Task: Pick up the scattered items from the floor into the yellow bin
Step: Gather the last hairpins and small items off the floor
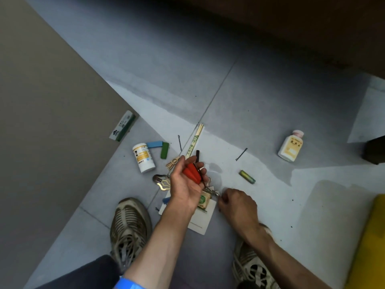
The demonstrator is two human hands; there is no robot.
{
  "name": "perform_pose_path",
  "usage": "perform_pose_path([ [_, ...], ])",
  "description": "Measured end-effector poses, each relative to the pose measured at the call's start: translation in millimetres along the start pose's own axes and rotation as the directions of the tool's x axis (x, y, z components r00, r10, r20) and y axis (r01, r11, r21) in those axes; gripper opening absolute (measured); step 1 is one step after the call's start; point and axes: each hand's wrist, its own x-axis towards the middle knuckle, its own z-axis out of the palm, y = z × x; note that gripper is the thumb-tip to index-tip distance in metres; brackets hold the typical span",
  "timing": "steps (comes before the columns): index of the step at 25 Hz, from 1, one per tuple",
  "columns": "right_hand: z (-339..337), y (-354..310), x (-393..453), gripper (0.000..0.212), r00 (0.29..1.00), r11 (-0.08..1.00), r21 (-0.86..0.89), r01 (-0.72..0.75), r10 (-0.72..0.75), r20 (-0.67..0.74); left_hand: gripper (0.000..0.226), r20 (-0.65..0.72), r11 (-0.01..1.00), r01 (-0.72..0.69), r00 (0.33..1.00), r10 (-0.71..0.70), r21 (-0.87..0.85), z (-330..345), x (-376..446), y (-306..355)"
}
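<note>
My left hand [185,184] is palm up above the floor and holds red blocks [192,173] and a thin black piece [197,155]. My right hand [237,203] is low on the floor, its fingers pinching a small metal clip [212,192] beside a green-and-tan packet [203,200] on a white card [203,221]. Scattered around are a white bottle with a yellow label [143,157], a blue block [154,144], a green block [164,150], wrapped chopsticks [194,140], a battery [247,176], hairpins [241,154] and a second bottle [290,146]. The yellow bin [368,247] is at the lower right edge.
A green-and-white box [123,128] leans against the grey wall on the left. Gold hair clips [164,182] lie left of my left hand. My two shoes [130,224] stand on the tiles near the card. A dark object [375,150] sits at the right edge.
</note>
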Motion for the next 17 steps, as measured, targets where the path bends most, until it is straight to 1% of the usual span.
perform_pose_path([
  [2, 8.0, -4.8, 1.2, 0.021, 0.999, 0.998, -0.046, 0.037, -0.037, -0.018, 0.032, -0.027, 1.0, -0.018, 0.999, 0.018, -0.006, -7.6, -3.2, 5.4],
  [6, 7.1, -7.9, 7.3, 0.023, 0.999, 0.997, -0.065, -0.036, 0.035, -0.007, 0.034, -0.038, 0.998, -0.06, 0.998, 0.059, -0.008, -18.8, -9.4, 11.7],
  [7, 5.5, -6.6, 7.5, 0.023, 0.999, 0.997, -0.055, -0.047, 0.047, -0.009, 0.035, -0.05, 0.998, -0.069, 0.996, 0.069, -0.01, -22.0, -10.4, 13.7],
  [9, 3.8, -6.0, 2.5, 0.024, 0.996, 0.999, 0.041, -0.022, 0.025, -0.08, 0.035, -0.067, 0.996, -0.085, 0.994, 0.082, -0.033, -31.8, -12.0, 20.4],
  [10, 3.2, -7.8, -1.1, 0.031, 0.993, 0.995, 0.099, 0.026, -0.014, -0.116, 0.034, -0.082, 0.994, -0.096, 0.992, 0.092, -0.047, -38.3, -13.1, 23.9],
  [11, 2.4, -12.5, -3.3, 0.048, 0.991, 0.988, 0.136, 0.077, -0.06, -0.123, 0.033, -0.103, 0.993, -0.105, 0.99, 0.099, -0.053, -44.9, -14.4, 26.7],
  [12, 1.2, -19.9, -3.3, 0.07, 0.988, 0.981, 0.15, 0.123, -0.107, -0.107, 0.031, -0.127, 0.993, -0.11, 0.987, 0.103, -0.05, -51.0, -15.8, 28.2],
  [13, 0.0, -28.3, -1.5, 0.091, 0.982, 0.977, 0.119, 0.177, -0.167, -0.091, 0.03, -0.147, 0.994, -0.104, 0.984, 0.098, -0.035, -56.2, -17.3, 28.1],
  [14, -0.9, -38.0, 2.8, 0.104, 0.968, 0.969, 0.039, 0.242, -0.239, -0.077, 0.029, -0.165, 0.996, -0.088, 0.983, 0.086, -0.008, -60.6, -18.7, 26.1],
  [15, -0.5, -48.0, 9.4, 0.11, 0.948, 0.948, -0.064, 0.312, -0.315, -0.053, 0.028, -0.182, 0.998, -0.067, 0.981, 0.07, 0.019, -64.4, -20.0, 23.5],
  [16, 0.6, -58.1, 17.1, 0.11, 0.927, 0.917, -0.152, 0.368, -0.374, -0.013, 0.027, -0.197, 0.998, -0.05, 0.979, 0.056, 0.036, -67.8, -21.0, 21.6],
  [17, 1.9, -66.8, 24.2, 0.104, 0.915, 0.892, -0.214, 0.399, -0.402, 0.034, 0.026, -0.21, 0.998, -0.04, 0.977, 0.047, 0.041, -70.4, -21.3, 20.8],
])
